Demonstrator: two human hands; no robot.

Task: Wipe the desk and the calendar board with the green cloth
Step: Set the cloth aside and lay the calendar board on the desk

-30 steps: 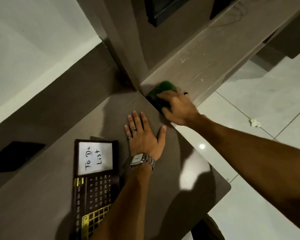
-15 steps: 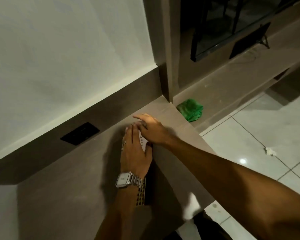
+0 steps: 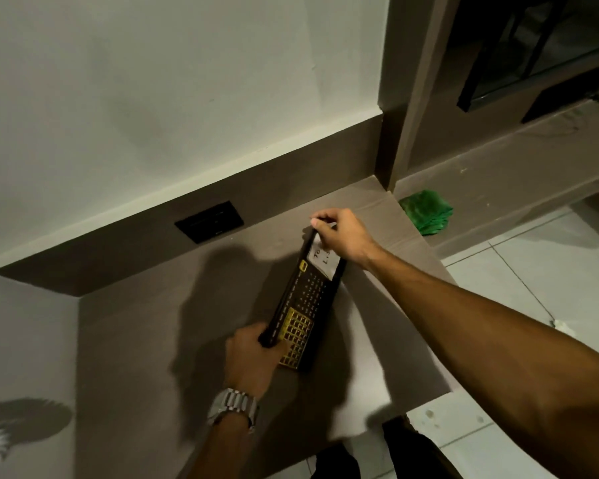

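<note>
The dark calendar board (image 3: 306, 299), with a white "To Do List" panel and a yellow grid, is tilted up off the brown desk (image 3: 153, 340) on its long edge. My left hand (image 3: 253, 357), with a metal watch on the wrist, grips the board's near end. Its far top corner is pinched by my right hand (image 3: 339, 236). The green cloth (image 3: 426, 210) lies crumpled and untouched on the lower ledge to the right of the desk's far corner.
A black wall socket (image 3: 210, 221) sits in the brown strip behind the desk. A pillar (image 3: 405, 98) rises at the desk's far right corner. A dark framed panel (image 3: 533, 63) stands on the ledge. White tiled floor (image 3: 533, 278) lies to the right.
My right hand left the green cloth on the ledge and came to the board. Both hands took hold of the board and raised it from flat onto its edge.
</note>
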